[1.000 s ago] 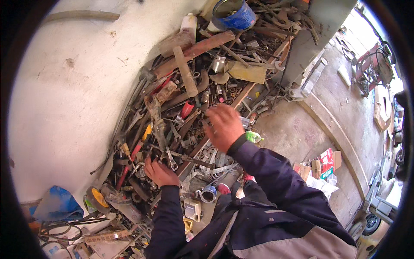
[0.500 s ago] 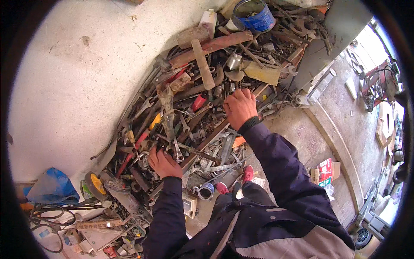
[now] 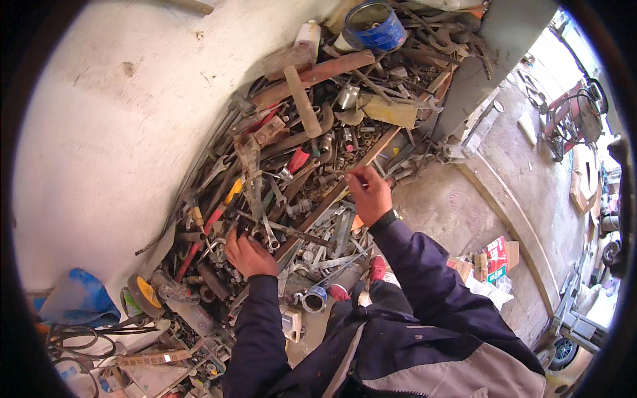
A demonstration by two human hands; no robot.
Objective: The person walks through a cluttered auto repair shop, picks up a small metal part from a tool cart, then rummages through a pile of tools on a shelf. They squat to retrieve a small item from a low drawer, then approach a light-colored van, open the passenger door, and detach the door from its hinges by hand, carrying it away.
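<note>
My left hand rests on the heap of tools, its partly spread fingers touching metal pieces; the fingertips are partly hidden. A ring-ended wrench lies just beside it, and a red-handled tool is a little farther left. Over the wooden edge board of the heap is my right hand. Its thumb and fingers are pinched together at a small thin piece too unclear to name. Beyond the hands lie a wooden-handled hammer, an open-end wrench and a red screwdriver-like handle.
A blue can and a yellowish block sit on the far part of the heap. The pale wall bounds it on the left. Metal scraps and a small can lie near my feet. A red-and-green box stands at right.
My right hand has lifted away from the heap and come nearer to me, its fingers now pinched. My left hand stays in nearly the same place. The whole view has shifted slightly.
</note>
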